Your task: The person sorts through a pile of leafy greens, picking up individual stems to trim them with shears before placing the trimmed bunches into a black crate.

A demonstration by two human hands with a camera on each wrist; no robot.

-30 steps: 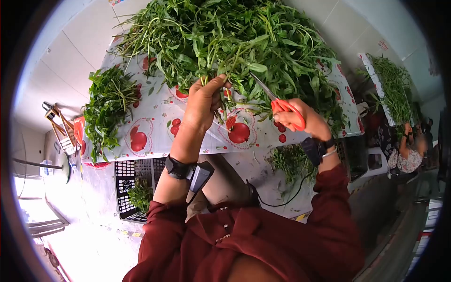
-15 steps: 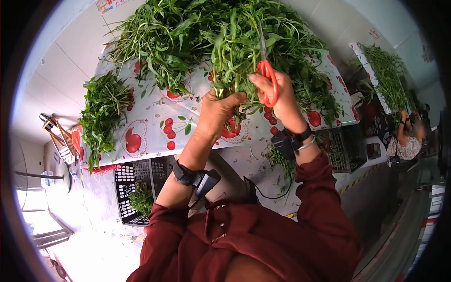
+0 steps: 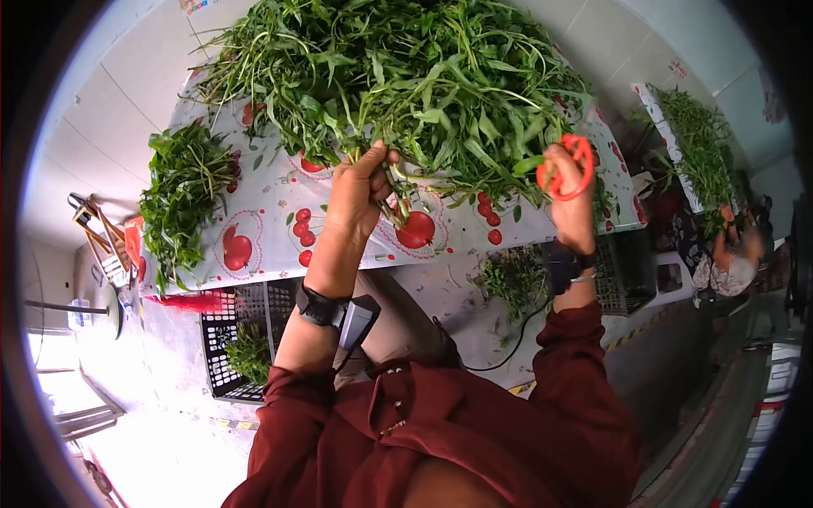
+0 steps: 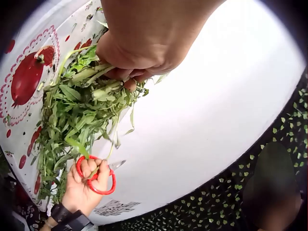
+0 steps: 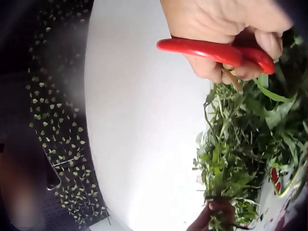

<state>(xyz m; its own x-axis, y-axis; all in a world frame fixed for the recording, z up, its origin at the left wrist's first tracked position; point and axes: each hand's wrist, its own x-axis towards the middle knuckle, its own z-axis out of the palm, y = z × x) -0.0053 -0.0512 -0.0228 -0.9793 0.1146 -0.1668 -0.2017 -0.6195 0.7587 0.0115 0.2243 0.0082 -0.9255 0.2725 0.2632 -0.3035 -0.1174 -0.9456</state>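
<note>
My left hand (image 3: 356, 190) grips a bunch of leafy green stems (image 4: 103, 91) near their cut ends, low over the front of the table. Their leafy tops merge with the big heap of greens (image 3: 406, 76) behind. Off to the right, my right hand (image 3: 572, 186) holds red-handled scissors (image 3: 588, 161), fingers curled around the loops. A blade shows beside that hand in the left wrist view. A single green leaf (image 3: 529, 164) sticks out at its fingers, and a short tan stem (image 5: 233, 79) pokes from between them in the right wrist view.
A smaller pile of greens (image 3: 182, 186) lies at the left of the fruit-print tablecloth (image 3: 279, 229). Below the table stand a black crate (image 3: 218, 347) and more greens (image 3: 512, 284). Another person (image 3: 732, 262) works at a second table on the right.
My right hand came in toward the left hand with the scissors upright, then swung away right. The left hand lifted the bunch slightly, then set back to the left and forward, still gripping stems.
</note>
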